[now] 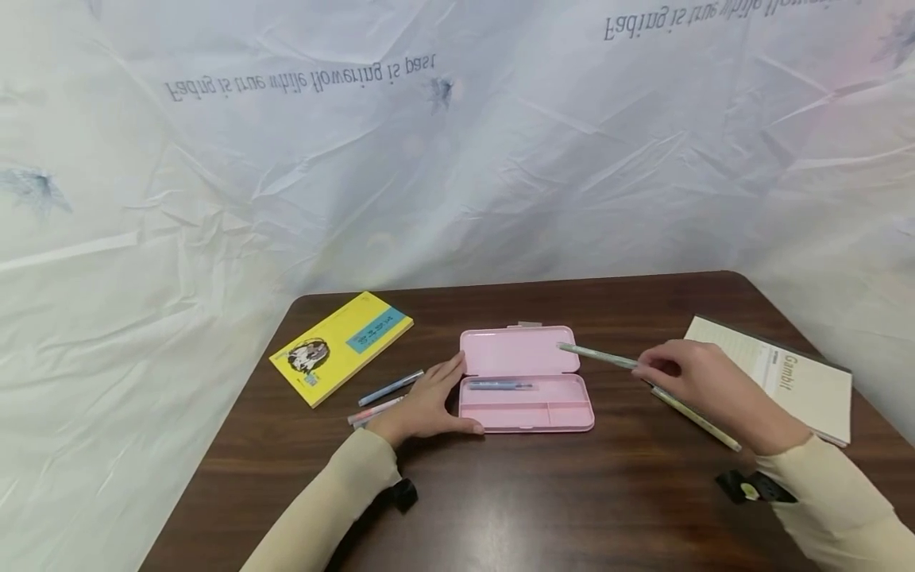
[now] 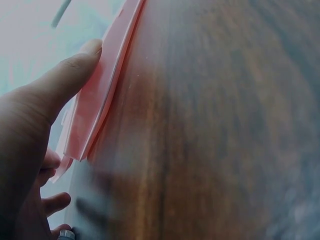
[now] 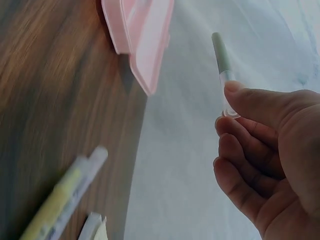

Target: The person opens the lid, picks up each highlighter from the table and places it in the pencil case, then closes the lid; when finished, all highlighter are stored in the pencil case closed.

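A pink pencil case [image 1: 511, 417] lies with its lid folded back on the table; a blue pen [image 1: 500, 385] is in its long rear compartment. My left hand [image 1: 429, 401] rests at the case's left end. Its thumb touches the front edge, as the left wrist view also shows, and its fingers stretch along the left side. Between thumb and fingertips my right hand [image 1: 696, 377] pinches a pale green pen [image 3: 222, 57] with a clear section. In the head view the pen points left, its tip over the lid's right edge.
Left of the case lie a blue pen [image 1: 391, 388] and a pink-orange pen [image 1: 375, 410], partly beside the left hand. A yellow book [image 1: 336, 342] lies at the back left. Below the right hand is a yellowish pen [image 1: 700, 421], near the cream notebook [image 1: 808, 389].
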A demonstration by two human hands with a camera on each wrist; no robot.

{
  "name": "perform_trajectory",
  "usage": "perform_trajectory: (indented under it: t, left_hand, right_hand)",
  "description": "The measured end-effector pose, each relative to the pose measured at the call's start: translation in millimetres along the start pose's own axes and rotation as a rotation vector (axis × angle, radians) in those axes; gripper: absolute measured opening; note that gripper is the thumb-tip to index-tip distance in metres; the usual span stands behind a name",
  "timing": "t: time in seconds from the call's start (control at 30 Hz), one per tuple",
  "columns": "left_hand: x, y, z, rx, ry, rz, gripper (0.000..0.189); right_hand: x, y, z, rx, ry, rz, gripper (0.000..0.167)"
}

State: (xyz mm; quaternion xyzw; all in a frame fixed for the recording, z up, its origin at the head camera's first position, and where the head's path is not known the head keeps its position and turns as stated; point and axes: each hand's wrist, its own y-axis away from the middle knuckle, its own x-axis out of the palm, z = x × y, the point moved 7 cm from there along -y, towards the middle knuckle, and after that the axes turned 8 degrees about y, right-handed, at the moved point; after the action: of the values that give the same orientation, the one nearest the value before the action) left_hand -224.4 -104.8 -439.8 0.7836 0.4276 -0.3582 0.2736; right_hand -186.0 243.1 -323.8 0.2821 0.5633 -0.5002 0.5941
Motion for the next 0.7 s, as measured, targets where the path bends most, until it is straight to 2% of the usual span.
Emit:
perform_trajectory:
  t: [0.3, 0.7]
  left_hand:
    - [-1.0, 1.2, -1.0, -0.003, -0.003, 0.005, 0.121]
    - [0.2, -0.3, 0.9, -0.004, 0.010, 0.004, 0.122]
  right_hand:
    - [25.8, -26.8, 29.3, -0.091, -0.057, -0.003, 0.005]
    - [58.9, -52.6, 55.6, -0.170, -0.100, 0.080, 0.011]
